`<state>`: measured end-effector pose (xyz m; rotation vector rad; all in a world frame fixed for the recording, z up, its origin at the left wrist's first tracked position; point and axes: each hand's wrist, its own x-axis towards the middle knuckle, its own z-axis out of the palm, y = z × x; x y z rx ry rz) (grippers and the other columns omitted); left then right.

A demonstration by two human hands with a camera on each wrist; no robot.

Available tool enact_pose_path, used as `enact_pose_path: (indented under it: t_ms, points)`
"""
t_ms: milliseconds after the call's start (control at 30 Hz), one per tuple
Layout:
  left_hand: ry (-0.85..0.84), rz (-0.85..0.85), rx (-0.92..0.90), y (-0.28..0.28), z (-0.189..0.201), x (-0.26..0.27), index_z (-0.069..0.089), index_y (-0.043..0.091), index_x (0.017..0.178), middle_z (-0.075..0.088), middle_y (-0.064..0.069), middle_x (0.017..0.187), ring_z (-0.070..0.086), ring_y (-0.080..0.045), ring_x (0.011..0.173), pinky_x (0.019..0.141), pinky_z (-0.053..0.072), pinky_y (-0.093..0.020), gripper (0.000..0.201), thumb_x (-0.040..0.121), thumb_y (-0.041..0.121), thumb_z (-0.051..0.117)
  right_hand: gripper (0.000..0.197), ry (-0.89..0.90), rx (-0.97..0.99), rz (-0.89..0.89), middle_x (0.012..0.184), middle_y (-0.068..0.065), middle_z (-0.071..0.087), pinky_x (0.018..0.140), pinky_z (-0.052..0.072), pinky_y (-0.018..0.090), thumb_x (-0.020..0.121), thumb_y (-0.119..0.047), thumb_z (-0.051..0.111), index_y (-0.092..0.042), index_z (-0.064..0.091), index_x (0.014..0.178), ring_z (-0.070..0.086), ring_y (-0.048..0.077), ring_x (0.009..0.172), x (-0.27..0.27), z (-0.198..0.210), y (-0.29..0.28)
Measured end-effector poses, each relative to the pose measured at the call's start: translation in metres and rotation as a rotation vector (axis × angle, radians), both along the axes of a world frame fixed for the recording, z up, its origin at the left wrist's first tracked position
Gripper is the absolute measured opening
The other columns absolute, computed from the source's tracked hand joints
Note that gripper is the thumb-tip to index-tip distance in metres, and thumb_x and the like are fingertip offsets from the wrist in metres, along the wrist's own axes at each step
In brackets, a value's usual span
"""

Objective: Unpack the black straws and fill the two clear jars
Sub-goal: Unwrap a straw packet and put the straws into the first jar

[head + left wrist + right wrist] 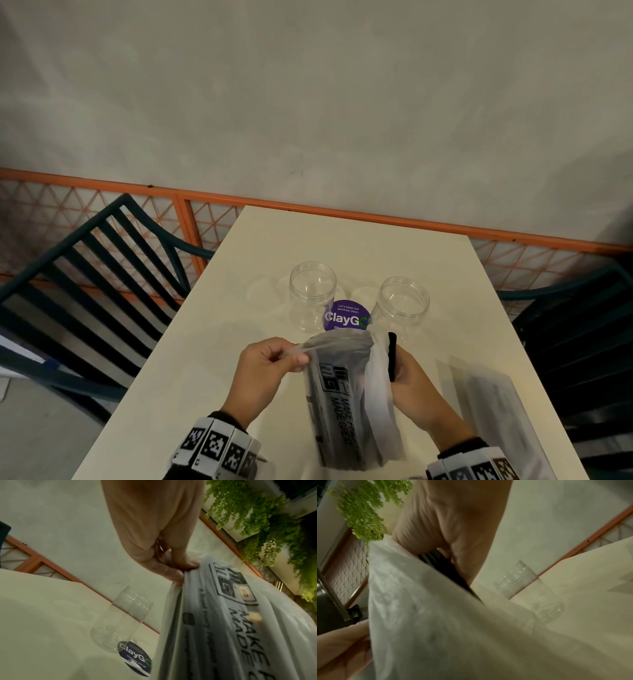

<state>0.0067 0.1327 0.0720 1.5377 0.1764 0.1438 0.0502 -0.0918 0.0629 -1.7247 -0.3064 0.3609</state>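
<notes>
Two empty clear jars stand upright mid-table, the left jar (312, 294) (123, 619) and the right jar (402, 305) (530, 592). In front of them I hold a printed translucent straw bag (342, 394) (231, 615) (419, 601) above the table. My left hand (294, 356) (180, 572) pinches the left side of the bag's open mouth. My right hand (397, 370) (452, 561) grips a bundle of black straws (392, 356) (447, 569) at the bag's right side, their tips sticking up above my fingers. Dark straws show through the bag.
A purple round sticker (346, 317) (135, 658) lies on the cream table (239, 342) between the jars. Another flat translucent packet (493, 404) lies at the right front. Dark slatted chairs (85, 291) flank the table, and an orange railing (342, 209) runs behind it.
</notes>
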Motion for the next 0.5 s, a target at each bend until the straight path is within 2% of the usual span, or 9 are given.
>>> enact_pose_path:
  t_ms: [67,100,167,233,333,367,467,500]
  points:
    - [-0.007,0.008,-0.019,-0.003,0.001,0.001,0.07,0.013,0.058,0.068,0.001,0.053,0.064,-0.011,0.057,0.062,0.055,-0.018,0.017,0.071,0.002,0.072,0.039,0.035,0.085,-0.049,0.101,0.001,0.07,0.078,0.052,0.023,0.077,-0.002,0.067,-0.014,0.057,0.113,0.065,0.016,0.096,-0.002,-0.004,-0.001]
    - [-0.006,0.009,-0.035,-0.004,0.002,0.001,0.069,0.01,0.061,0.068,0.001,0.054,0.064,-0.01,0.057,0.061,0.054,-0.017,0.019,0.074,-0.004,0.067,0.048,0.055,0.13,-0.069,0.103,0.0,0.07,0.078,0.052,0.023,0.07,-0.005,0.07,-0.016,0.056,0.114,0.065,0.016,0.099,-0.003,-0.004,-0.002]
    - [-0.004,0.012,-0.089,-0.005,0.001,0.002,0.066,0.005,0.066,0.069,0.003,0.056,0.063,-0.007,0.058,0.061,0.053,-0.016,0.019,0.079,-0.008,0.059,0.053,0.083,0.189,-0.122,0.098,-0.006,0.072,0.077,0.052,0.025,0.06,-0.012,0.074,-0.023,0.058,0.109,0.064,0.016,0.099,-0.003,-0.003,-0.004]
    - [0.0,-0.003,-0.118,-0.004,-0.002,0.002,0.067,0.005,0.077,0.071,0.003,0.065,0.063,-0.007,0.066,0.064,0.052,-0.016,0.017,0.084,-0.005,0.055,0.053,0.079,0.18,-0.115,0.101,-0.002,0.071,0.081,0.051,0.028,0.058,-0.017,0.076,-0.022,0.059,0.108,0.064,0.02,0.101,-0.001,-0.002,-0.006]
    - [0.029,-0.059,-0.102,-0.004,-0.006,0.002,0.062,0.006,0.088,0.067,-0.004,0.08,0.061,-0.013,0.078,0.071,0.051,-0.017,0.008,0.087,0.004,0.054,0.054,0.031,0.048,0.049,0.11,0.008,0.068,0.089,0.052,0.033,0.065,-0.02,0.075,-0.016,0.057,0.116,0.063,0.021,0.106,-0.001,0.0,-0.002]
    - [0.04,-0.077,-0.11,-0.004,-0.006,0.001,0.06,0.006,0.086,0.066,-0.003,0.08,0.059,-0.014,0.078,0.072,0.05,-0.018,0.003,0.087,0.007,0.057,0.053,0.024,0.021,0.062,0.109,0.007,0.068,0.088,0.052,0.031,0.066,-0.021,0.074,-0.015,0.058,0.116,0.063,0.02,0.105,-0.002,-0.001,0.0]
    - [0.074,-0.142,-0.138,0.0,-0.007,0.0,0.056,0.007,0.082,0.069,0.002,0.082,0.061,-0.016,0.078,0.075,0.047,-0.024,0.022,0.073,0.023,0.069,0.047,-0.027,0.002,0.021,0.094,-0.002,0.072,0.078,0.048,0.021,0.059,-0.027,0.074,-0.015,0.063,0.103,0.067,0.013,0.093,-0.003,0.001,0.007]
    - [0.078,-0.15,-0.137,0.002,-0.006,0.0,0.056,0.008,0.082,0.07,0.004,0.085,0.062,-0.014,0.078,0.076,0.049,-0.024,0.025,0.069,0.023,0.071,0.044,-0.039,0.005,0.014,0.088,-0.004,0.072,0.075,0.048,0.019,0.057,-0.027,0.073,-0.014,0.064,0.098,0.067,0.011,0.088,-0.003,0.003,0.008]
